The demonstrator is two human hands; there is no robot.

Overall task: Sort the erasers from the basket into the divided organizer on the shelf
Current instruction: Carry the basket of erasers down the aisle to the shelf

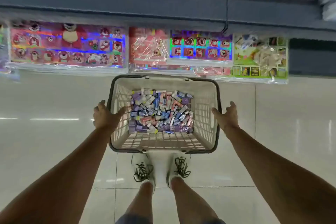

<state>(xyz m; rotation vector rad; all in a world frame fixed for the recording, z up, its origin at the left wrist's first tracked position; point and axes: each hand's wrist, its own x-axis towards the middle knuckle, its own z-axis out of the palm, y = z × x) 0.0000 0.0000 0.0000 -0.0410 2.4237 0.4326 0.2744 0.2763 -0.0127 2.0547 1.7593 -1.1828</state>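
The beige slatted plastic basket (204, 114) is flanked by the left hand (104, 115) and right hand (228, 117), fingers (121, 110) spread open, nothing gripped. If it is tilted when lifted, the small wrapped pastel erasers (160, 111) could be spilled.

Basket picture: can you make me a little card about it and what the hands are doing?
Basket: white plastic, dark rim
Inside: heap of wrapped erasers, mostly purple, pink, white
Place: by the tiled floor, just ahead of the shoes
Left hand: open, fingers at the left rim
Right hand: open, fingers at the right rim
Behind: bear sticker packs
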